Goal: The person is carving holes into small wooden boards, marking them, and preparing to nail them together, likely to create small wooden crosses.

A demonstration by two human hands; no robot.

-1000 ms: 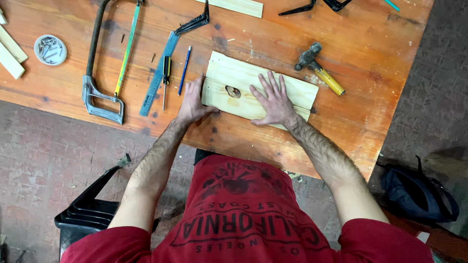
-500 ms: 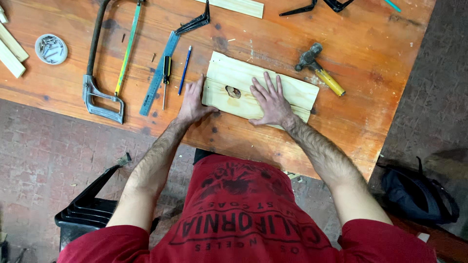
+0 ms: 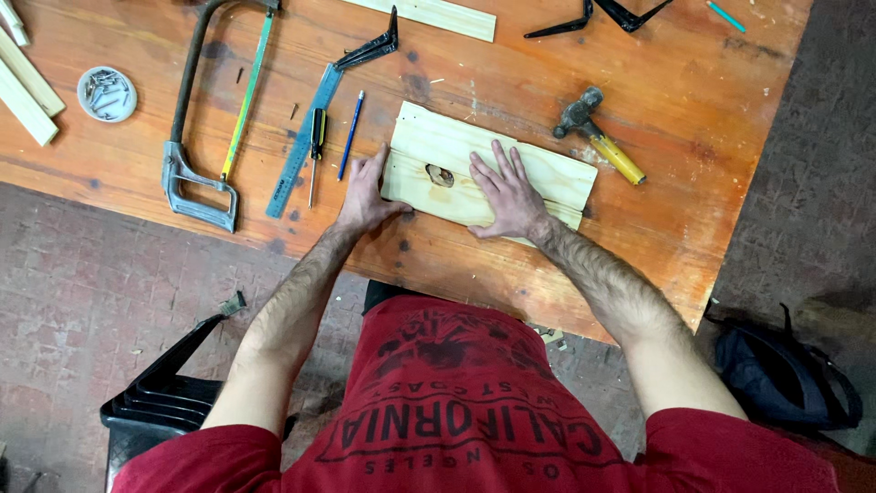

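Two pale wooden boards (image 3: 456, 146) lie side by side on the orange counter (image 3: 712, 110), near its front edge and somewhat right of its middle. A dark knot hole (image 3: 440, 175) shows in the board surface between the two hands.

Left hand (image 3: 367, 194): set against the left end of the boards, fingers together and pointing away from the person, thumb hooked along the near edge. Grip closed up against the wood, nothing pinched.

Right hand (image 3: 507, 194): flat on top of the boards, palm down, fingers spread apart. Grip open, pressing on the wood, nothing enclosed.

Items left of the boards, in order toward the left edge: blue pencil (image 3: 350, 134), screwdriver (image 3: 315, 151) with black and yellow handle, metal ruler (image 3: 303, 141), hacksaw (image 3: 214, 119). None touch the boards.

Near the left edge: a round tin of nails (image 3: 107, 93) and two wood strips (image 3: 26, 87).

Right of the boards, just beside their far right corner: hammer (image 3: 598, 135) with a yellow handle.

Along the back edge: a pale wood strip (image 3: 438, 15) and black metal brackets (image 3: 602, 16); one more bracket (image 3: 370, 50) at the ruler's far end.

On the floor: a black plastic chair (image 3: 160, 397) at the front left, a dark bag (image 3: 789, 374) at the right
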